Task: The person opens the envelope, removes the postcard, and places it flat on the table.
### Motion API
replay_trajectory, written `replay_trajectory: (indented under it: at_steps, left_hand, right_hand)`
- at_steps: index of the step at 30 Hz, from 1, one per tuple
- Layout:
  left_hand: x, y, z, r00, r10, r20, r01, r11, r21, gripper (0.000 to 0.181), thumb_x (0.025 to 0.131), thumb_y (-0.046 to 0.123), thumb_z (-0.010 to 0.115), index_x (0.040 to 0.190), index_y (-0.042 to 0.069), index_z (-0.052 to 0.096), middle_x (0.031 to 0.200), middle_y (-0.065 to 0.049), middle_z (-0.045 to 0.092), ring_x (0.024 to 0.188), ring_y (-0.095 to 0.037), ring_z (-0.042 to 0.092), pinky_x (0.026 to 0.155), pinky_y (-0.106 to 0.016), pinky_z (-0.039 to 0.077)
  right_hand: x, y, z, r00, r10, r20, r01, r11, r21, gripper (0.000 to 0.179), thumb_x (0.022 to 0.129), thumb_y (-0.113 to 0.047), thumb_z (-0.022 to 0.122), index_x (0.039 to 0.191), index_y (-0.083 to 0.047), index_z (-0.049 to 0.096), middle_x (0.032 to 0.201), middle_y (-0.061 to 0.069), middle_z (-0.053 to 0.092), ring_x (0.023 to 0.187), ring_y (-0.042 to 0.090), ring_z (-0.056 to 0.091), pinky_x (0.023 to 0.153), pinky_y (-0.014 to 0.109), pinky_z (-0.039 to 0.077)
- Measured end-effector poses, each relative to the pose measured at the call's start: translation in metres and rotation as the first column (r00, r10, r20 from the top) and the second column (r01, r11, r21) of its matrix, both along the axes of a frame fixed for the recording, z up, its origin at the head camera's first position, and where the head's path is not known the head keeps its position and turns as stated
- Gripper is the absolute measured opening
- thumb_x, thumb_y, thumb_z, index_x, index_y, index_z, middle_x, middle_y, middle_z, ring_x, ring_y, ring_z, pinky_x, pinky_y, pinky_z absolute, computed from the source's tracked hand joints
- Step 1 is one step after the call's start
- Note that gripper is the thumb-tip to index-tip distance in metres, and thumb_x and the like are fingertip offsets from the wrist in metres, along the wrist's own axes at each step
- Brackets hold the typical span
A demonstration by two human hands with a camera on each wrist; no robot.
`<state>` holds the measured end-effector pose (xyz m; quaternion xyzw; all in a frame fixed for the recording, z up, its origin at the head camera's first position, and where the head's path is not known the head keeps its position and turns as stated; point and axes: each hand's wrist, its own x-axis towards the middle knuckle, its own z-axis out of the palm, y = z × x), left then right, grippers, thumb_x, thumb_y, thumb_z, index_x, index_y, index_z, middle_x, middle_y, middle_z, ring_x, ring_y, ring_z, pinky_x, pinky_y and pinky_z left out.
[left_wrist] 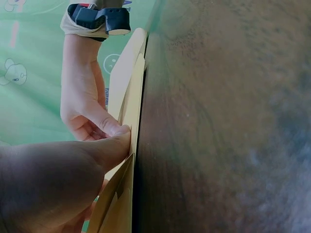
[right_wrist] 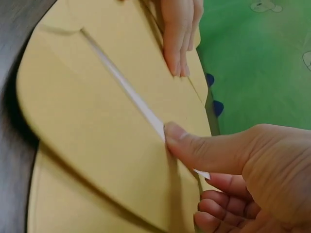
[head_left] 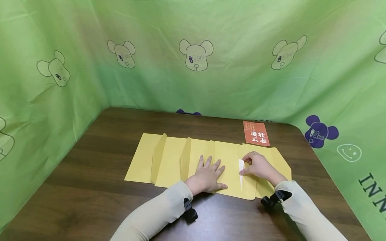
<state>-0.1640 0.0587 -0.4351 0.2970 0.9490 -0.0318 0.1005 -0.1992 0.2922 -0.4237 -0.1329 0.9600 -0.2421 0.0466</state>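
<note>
Several yellow paper envelopes [head_left: 173, 160] lie overlapped in a row, two of their flaps standing partly up. Fingers spread, my left hand [head_left: 206, 177] presses flat on the envelopes near the middle of the row. My right hand [head_left: 256, 165] is over the envelope to its right, thumb and fingers pinching a narrow white paper strip [right_wrist: 131, 92] by its far part. The strip tapers toward the near edge along that envelope's flap [right_wrist: 92, 116]. A small white end [right_wrist: 201, 173] pokes out beyond the right thumb.
A red card [head_left: 256, 133] with white characters lies behind the right end of the row. Everything rests on a dark brown wooden table [head_left: 90, 197]. Green printed cloth [head_left: 150, 87] hangs around the back and sides.
</note>
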Motion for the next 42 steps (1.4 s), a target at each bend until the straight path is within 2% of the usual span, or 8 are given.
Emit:
replay_trajectory:
  at_steps: [6,12,22,31,42]
  left_hand:
    - [0.001,-0.001,-0.001,1.000,-0.005,0.004,0.005,1.000,-0.001,0.077,0.094,0.071,0.041,0.158,0.030,0.030,0.164,0.004,0.022,0.150,-0.031,0.015,0.119,-0.055,0.006]
    - [0.001,-0.001,0.000,1.000,-0.005,-0.002,0.005,1.000,0.005,0.077,0.094,0.071,0.041,0.158,0.029,0.031,0.164,0.004,0.022,0.150,-0.032,0.015,0.119,-0.055,0.006]
    - [0.002,-0.001,0.004,1.000,-0.004,-0.002,0.004,1.000,0.017,0.077,0.094,0.070,0.043,0.157,0.028,0.032,0.163,0.004,0.023,0.150,-0.032,0.016,0.119,-0.055,0.006]
    - [0.004,-0.001,0.000,1.000,0.000,0.004,0.000,1.000,0.022,0.076,0.094,0.070,0.043,0.157,0.029,0.033,0.163,0.004,0.024,0.150,-0.031,0.017,0.119,-0.055,0.007]
    - [0.002,0.000,0.000,1.000,0.000,-0.012,0.000,1.000,0.006,0.076,0.094,0.071,0.041,0.157,0.030,0.032,0.164,0.005,0.023,0.150,-0.031,0.016,0.119,-0.054,0.007]
  right_hand:
    - [0.000,-0.005,0.000,0.992,-0.083,0.092,0.090,0.994,-0.070,0.056,0.063,-0.014,0.093,0.100,0.007,0.057,0.086,0.009,0.059,0.078,0.021,0.057,0.069,0.033,0.047]
    - [0.000,-0.007,-0.002,0.985,-0.132,0.111,0.144,0.983,-0.115,0.059,0.062,-0.010,0.093,0.103,0.008,0.055,0.082,0.009,0.059,0.073,0.020,0.056,0.064,0.032,0.046]
    - [0.004,-0.008,-0.006,0.979,-0.157,0.127,0.180,0.964,-0.198,0.057,0.064,-0.003,0.089,0.107,0.009,0.054,0.078,0.008,0.059,0.067,0.018,0.054,0.061,0.031,0.046]
    - [0.005,-0.010,-0.009,0.979,-0.171,0.113,0.192,0.959,-0.209,0.052,0.066,-0.001,0.084,0.108,0.010,0.055,0.074,0.006,0.060,0.066,0.017,0.053,0.058,0.031,0.044]
    - [0.003,-0.008,-0.010,0.973,-0.180,0.143,0.214,0.936,-0.279,0.045,0.069,0.004,0.078,0.108,0.012,0.055,0.076,0.008,0.060,0.061,0.015,0.057,0.055,0.028,0.050]
